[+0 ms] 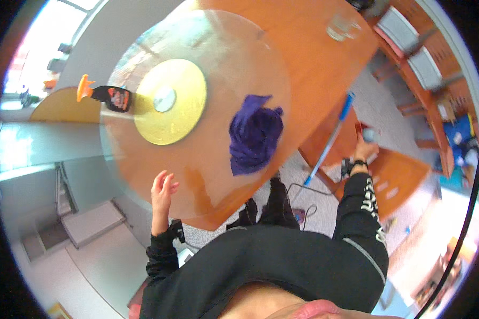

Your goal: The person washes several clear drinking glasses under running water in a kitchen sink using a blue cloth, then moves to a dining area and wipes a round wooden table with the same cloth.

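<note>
My left hand (pixel 164 188) is raised over the near left part of a round glass tabletop (pixel 219 191), fingers apart and holding nothing. To the right of the table, my right hand (pixel 366 150) reaches out over a wooden chair (pixel 403 171). Its fingers are around a small red and pale blue object (pixel 368 134), too blurred to name. A crumpled purple cloth (pixel 255 137) lies on the glass near its right edge. Farther left, a black spray bottle with an orange trigger head (pixel 117 99) is beside a yellow disc (pixel 183 119) with a pale centre.
A pole with blue ends (pixel 329 141) leans between the table and the chair. A glass mug (pixel 338 28) stands on the far right of the wooden table (pixel 303 52). A dark cable (pixel 309 187) hangs near my legs. More wooden furniture (pixel 433 107) lines the right side.
</note>
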`<state>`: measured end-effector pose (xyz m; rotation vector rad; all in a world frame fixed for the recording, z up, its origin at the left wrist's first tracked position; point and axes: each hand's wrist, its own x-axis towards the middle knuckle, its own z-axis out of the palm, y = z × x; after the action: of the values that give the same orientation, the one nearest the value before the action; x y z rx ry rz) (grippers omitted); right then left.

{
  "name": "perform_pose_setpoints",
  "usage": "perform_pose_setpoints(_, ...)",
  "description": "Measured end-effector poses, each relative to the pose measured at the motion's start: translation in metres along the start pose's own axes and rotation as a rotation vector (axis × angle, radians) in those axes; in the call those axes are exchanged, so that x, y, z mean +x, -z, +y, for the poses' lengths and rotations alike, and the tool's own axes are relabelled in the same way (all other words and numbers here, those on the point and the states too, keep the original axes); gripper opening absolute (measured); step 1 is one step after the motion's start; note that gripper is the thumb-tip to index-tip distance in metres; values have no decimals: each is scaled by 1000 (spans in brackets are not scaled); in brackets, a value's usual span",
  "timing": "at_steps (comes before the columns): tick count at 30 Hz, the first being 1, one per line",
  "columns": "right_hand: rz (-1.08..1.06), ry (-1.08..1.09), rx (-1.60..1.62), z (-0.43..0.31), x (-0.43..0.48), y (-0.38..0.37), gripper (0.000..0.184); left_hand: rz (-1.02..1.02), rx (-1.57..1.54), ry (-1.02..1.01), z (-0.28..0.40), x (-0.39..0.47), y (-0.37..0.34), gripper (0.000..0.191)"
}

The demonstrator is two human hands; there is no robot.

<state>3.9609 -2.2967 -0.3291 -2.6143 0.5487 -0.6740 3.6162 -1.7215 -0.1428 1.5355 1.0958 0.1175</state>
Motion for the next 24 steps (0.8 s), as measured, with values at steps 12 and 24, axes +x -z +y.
perform_pose_setpoints(12,-94,-97,-182,98,-71,-150,74,615,852,59,-112,-11,89,69)
perform_pose_setpoints(24,-38,94,215,-46,-5,-33,62,750,643,168,-157,21,110,92)
